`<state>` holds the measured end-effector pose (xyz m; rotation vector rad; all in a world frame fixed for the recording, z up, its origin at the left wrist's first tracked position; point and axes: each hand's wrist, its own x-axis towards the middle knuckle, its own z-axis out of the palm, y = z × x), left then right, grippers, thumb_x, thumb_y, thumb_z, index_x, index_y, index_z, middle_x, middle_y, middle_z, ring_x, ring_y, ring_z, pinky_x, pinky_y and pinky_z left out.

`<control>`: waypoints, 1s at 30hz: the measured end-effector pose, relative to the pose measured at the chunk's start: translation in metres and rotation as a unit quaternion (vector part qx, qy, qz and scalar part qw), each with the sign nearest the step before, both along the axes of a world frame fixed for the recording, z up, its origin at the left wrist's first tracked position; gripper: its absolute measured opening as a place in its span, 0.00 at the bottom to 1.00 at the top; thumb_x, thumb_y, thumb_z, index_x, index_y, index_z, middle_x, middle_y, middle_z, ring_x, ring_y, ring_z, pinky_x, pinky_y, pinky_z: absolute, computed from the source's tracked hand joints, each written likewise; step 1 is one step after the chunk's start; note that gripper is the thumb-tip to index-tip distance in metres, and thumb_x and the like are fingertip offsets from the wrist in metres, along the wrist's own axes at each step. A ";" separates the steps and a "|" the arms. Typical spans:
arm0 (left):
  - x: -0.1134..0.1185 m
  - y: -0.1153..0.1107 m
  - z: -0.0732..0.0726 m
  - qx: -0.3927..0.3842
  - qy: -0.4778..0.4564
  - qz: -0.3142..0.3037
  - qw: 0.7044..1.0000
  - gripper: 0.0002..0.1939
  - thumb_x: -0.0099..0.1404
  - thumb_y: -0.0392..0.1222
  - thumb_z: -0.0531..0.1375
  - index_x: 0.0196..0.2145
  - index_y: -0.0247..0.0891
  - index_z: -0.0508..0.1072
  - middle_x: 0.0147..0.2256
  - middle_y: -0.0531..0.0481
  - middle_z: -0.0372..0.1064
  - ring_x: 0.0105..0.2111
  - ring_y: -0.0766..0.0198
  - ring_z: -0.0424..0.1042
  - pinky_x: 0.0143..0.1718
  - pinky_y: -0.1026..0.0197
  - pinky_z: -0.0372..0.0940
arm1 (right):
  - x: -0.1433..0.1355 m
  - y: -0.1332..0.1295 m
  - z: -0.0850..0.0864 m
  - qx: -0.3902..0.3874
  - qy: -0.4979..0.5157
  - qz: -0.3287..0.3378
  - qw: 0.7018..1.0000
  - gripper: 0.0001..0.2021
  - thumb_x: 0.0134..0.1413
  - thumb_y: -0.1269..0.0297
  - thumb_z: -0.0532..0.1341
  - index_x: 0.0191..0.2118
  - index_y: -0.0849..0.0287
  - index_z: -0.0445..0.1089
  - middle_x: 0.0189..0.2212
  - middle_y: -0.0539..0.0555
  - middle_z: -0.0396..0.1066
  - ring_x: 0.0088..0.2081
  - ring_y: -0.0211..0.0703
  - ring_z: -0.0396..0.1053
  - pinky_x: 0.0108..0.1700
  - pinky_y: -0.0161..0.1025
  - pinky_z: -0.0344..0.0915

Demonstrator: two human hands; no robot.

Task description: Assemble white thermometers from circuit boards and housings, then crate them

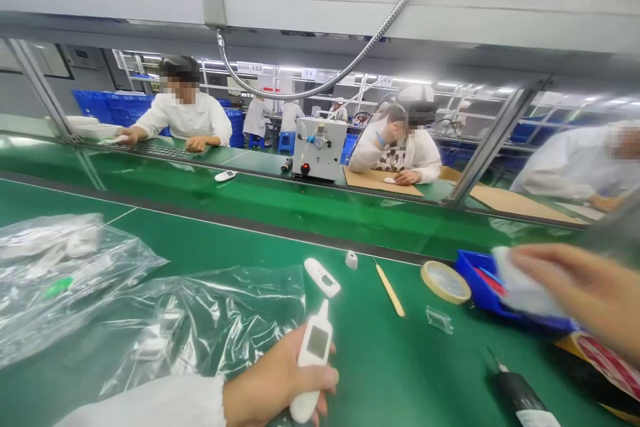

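1. Head view: the left hand (283,370) holds a thermometer (304,380), fingers wrapped round its lower body, thumb across the front below the screen (318,341). The narrow tip points away from the person.
2. The right hand (595,290), blurred, grips a white wad (527,283) over the blue bin (510,313); what the wad is cannot be told.
3. Just beyond the thermometer's tip, a white shell (315,271) with a screen window lies on the green worktop (380,367). A small white cap (351,259) sits to its right.
4. Between the cap and the bin lie a pick (390,290) with a yellow handle, a tape roll (436,289) and a clear piece (440,320).
5. Nearer the person, at the right, are a black screwdriver (520,390) and a red-and-white roll (607,360).
6. Left of the thermometer, clear bags (210,307) spread over the worktop; white parts show through the plastic.
7. Across the worktop stands a grey machine (320,147) with a gauge. A co-worker (183,120) sits to its left, two others to its right.
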<state>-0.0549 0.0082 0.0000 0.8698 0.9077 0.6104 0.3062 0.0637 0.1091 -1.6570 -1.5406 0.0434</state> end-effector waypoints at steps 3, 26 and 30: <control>0.000 -0.001 -0.002 0.016 -0.025 -0.001 1.000 0.20 0.48 0.41 0.65 0.37 0.38 0.60 0.23 0.56 0.65 0.18 0.71 0.65 0.20 0.66 0.61 | -0.106 -0.034 -0.008 -0.035 -0.017 0.200 0.979 0.11 0.45 0.49 0.57 0.26 0.49 0.71 0.26 0.55 0.71 0.27 0.47 0.67 0.27 0.43 0.63; -0.006 -0.001 0.002 0.052 -0.094 -0.047 0.993 0.19 0.46 0.29 0.62 0.36 0.36 0.62 0.19 0.59 0.64 0.17 0.73 0.62 0.17 0.70 0.60 | -0.225 -0.065 -0.084 -0.038 -0.056 0.375 0.924 0.09 0.58 0.69 0.49 0.31 0.56 0.66 0.28 0.52 0.61 0.32 0.40 0.63 0.33 0.36 0.62; -0.008 0.000 0.001 0.060 -0.105 -0.060 0.991 0.21 0.48 0.32 0.63 0.40 0.36 0.61 0.24 0.57 0.65 0.18 0.74 0.63 0.18 0.70 0.60 | -0.215 -0.048 -0.072 -0.012 -0.041 0.325 0.945 0.09 0.58 0.67 0.50 0.32 0.57 0.65 0.29 0.53 0.63 0.32 0.40 0.64 0.34 0.37 0.63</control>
